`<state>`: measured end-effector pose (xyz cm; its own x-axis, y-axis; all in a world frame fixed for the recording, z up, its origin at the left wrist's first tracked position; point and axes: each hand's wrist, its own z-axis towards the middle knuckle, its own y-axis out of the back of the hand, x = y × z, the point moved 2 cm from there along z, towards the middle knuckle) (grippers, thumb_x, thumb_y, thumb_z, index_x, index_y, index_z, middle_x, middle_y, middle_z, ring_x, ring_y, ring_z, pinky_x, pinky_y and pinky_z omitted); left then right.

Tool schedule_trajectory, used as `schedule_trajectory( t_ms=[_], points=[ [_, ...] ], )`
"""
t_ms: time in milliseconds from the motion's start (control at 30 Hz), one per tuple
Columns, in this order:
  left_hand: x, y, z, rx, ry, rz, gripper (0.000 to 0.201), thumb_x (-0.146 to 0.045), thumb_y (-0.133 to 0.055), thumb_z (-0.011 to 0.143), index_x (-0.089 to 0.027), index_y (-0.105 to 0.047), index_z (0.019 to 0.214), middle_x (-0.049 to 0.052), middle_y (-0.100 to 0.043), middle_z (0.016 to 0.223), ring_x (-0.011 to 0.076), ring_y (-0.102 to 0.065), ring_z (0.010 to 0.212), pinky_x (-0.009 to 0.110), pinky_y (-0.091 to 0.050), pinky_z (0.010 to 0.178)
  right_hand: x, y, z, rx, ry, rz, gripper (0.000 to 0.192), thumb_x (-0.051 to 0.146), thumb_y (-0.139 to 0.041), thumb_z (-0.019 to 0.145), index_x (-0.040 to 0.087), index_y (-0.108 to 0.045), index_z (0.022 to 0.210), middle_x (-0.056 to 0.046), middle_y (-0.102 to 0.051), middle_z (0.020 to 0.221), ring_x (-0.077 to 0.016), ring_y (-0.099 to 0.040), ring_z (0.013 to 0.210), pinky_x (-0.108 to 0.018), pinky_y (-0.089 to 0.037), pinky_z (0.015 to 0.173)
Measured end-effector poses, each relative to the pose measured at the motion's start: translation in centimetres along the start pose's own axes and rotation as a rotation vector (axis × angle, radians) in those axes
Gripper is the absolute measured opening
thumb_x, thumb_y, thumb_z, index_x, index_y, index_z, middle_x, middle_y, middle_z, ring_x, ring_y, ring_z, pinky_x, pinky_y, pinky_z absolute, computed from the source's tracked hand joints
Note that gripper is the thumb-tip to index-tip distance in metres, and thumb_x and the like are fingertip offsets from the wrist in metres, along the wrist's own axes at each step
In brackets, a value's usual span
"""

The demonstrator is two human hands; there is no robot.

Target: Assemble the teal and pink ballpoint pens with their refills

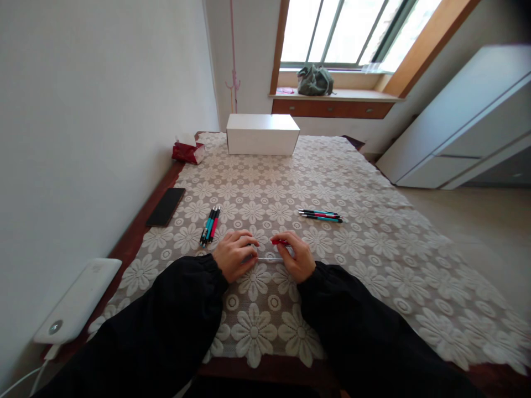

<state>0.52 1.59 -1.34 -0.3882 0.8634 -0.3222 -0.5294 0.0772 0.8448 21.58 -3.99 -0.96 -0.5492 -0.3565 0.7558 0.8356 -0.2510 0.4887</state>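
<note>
My left hand (235, 255) rests low over the lace tablecloth, its fingers curled toward the thumb. A thin, pale, see-through strip (269, 259) runs from its fingertips across to my right hand (296, 257); whether the left fingers grip it or only touch it is hidden. Between the thumb and fingers of the right hand is a small glossy red piece (280, 242), mostly covered. Left of my left hand lies a bundle of pens (210, 226) in teal, red and black, tips pointing away. Beyond my right hand, more pens (320, 215) lie sideways in a row.
A black phone (166, 207) and a white power bank (78, 298) with a cable lie along the left edge by the wall. Farther back are a red tissue pack (188, 152) and a long white box (263, 134). A green bag (315, 80) sits on the windowsill.
</note>
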Motion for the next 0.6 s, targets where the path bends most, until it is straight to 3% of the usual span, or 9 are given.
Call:
schedule_trajectory(
  t_ms=[267,600],
  points=[
    [-0.1,1.3,0.3,-0.152,0.159,-0.062,0.008,-0.019,-0.056,0.094,-0.023,-0.062,0.092,0.005,-0.074,0.108,0.0236,-0.063,0.115,0.045,-0.052,0.103,-1.9,1.0,0.4,-0.222,-0.122,-0.054,0.015,0.022,-0.05,0.091,0.024,-0.065,0.092,-0.005,-0.07,0.092,-0.0232,-0.062,0.092,-0.04,-0.047,0.087],
    [-0.1,1.7,0.4,-0.169,0.178,-0.027,0.006,-0.017,-0.056,0.093,-0.021,-0.059,0.091,0.005,-0.073,0.105,0.0247,-0.062,0.114,0.045,-0.051,0.102,-1.3,0.3,0.0,-0.125,-0.146,-0.316,0.02,0.015,-0.049,0.091,0.025,-0.066,0.096,-0.003,-0.072,0.099,-0.0235,-0.06,0.099,-0.044,-0.03,0.096]
  ],
)
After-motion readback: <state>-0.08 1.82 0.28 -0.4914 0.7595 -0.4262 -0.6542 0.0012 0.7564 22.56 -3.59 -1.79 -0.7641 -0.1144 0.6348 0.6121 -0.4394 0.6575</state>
